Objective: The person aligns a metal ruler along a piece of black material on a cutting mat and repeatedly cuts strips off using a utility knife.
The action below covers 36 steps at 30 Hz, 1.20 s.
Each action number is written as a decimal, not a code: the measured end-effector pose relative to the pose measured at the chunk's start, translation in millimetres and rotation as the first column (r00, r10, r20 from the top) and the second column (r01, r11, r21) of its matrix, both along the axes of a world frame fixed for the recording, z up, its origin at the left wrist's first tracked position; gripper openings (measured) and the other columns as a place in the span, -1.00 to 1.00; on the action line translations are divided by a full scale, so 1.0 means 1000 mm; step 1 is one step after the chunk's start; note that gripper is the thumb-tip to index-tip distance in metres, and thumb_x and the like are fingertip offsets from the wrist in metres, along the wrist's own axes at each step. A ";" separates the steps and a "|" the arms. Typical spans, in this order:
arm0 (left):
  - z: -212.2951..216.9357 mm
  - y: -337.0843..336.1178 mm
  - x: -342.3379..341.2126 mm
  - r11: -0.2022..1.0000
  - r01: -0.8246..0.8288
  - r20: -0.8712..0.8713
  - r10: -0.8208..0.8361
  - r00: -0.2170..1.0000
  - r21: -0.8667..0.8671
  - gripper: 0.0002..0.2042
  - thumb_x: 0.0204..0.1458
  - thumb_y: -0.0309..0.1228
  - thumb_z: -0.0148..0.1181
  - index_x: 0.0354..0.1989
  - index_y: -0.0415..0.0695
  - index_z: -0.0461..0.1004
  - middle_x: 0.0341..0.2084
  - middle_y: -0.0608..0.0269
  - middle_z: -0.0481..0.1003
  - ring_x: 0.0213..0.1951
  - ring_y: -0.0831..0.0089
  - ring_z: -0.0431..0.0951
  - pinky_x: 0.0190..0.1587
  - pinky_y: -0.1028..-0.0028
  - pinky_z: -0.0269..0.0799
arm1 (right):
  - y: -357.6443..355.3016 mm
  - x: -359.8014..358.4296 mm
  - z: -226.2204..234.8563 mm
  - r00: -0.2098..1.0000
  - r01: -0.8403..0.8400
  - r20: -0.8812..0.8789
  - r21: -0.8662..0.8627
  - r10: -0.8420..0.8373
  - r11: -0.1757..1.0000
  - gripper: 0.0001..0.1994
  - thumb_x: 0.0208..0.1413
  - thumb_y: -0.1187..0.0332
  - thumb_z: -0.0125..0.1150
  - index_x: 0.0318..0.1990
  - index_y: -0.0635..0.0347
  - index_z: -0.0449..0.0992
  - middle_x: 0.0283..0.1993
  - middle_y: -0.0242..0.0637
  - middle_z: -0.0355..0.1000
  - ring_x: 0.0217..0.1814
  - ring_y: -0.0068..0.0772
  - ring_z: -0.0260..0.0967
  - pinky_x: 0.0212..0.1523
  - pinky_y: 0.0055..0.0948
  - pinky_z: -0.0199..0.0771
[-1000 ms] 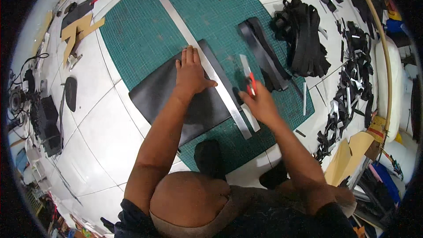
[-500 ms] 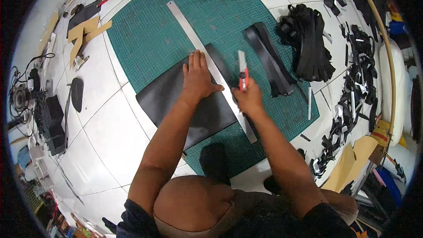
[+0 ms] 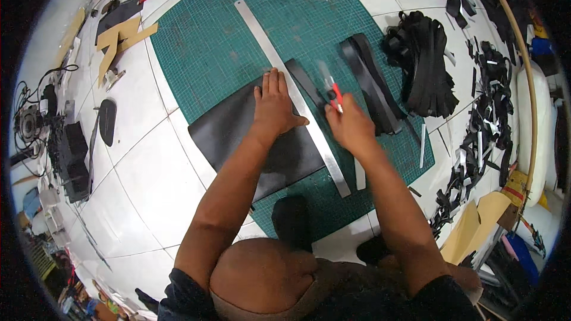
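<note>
Between both hands lies the steel ruler (pinned left).

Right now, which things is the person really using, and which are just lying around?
In use: left hand pressing the long metal ruler on the black leather sheet; right hand holding the red-handled knife; green cutting mat.

Lying about: pile of black straps; cardboard pieces; cut black strips.

One green cutting mat, one long steel ruler, one black leather sheet, one red-handled knife, two hands, left and right, two cut black strips, one heap of black straps
</note>
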<state>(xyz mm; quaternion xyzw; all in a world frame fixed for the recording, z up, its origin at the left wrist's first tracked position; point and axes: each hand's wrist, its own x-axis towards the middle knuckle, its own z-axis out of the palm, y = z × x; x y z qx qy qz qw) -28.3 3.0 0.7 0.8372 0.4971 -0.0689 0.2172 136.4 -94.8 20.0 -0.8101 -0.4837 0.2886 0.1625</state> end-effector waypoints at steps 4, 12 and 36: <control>-0.008 0.001 -0.002 1.000 -0.020 0.011 0.020 1.000 -0.017 0.26 -0.42 0.05 0.56 0.40 -0.36 -0.12 0.42 -0.11 -0.09 0.45 -0.02 -0.12 0.37 -0.11 -0.04 | 0.029 -0.035 -0.005 0.986 -0.167 -0.012 -0.142 0.167 0.976 -0.71 0.28 0.19 -0.07 -0.02 0.21 0.23 -0.32 0.17 0.51 -0.22 0.32 0.47 -0.17 0.16 0.41; -0.027 0.001 -0.003 0.998 -0.012 0.000 0.012 1.000 0.061 0.00 -0.07 -0.04 0.30 0.40 -0.35 -0.13 0.42 -0.09 -0.11 0.46 -0.01 -0.14 0.39 -0.08 -0.08 | 0.052 -0.049 -0.036 0.973 -0.223 0.056 -0.026 0.224 0.975 -0.75 0.25 0.28 -0.06 -0.07 0.27 0.23 -0.27 0.17 0.52 -0.17 0.27 0.49 -0.13 0.12 0.45; -0.007 -0.001 0.000 0.998 -0.032 0.032 0.033 0.999 -0.049 0.29 -0.47 0.02 0.59 0.40 -0.33 -0.12 0.43 -0.08 -0.10 0.46 0.00 -0.15 0.38 -0.10 -0.08 | -0.011 -0.017 -0.016 0.996 -0.001 0.086 0.082 -0.007 0.997 -0.59 -0.07 0.36 0.42 -0.12 0.32 0.38 -0.07 0.07 0.33 0.05 0.16 0.32 0.01 -0.08 0.38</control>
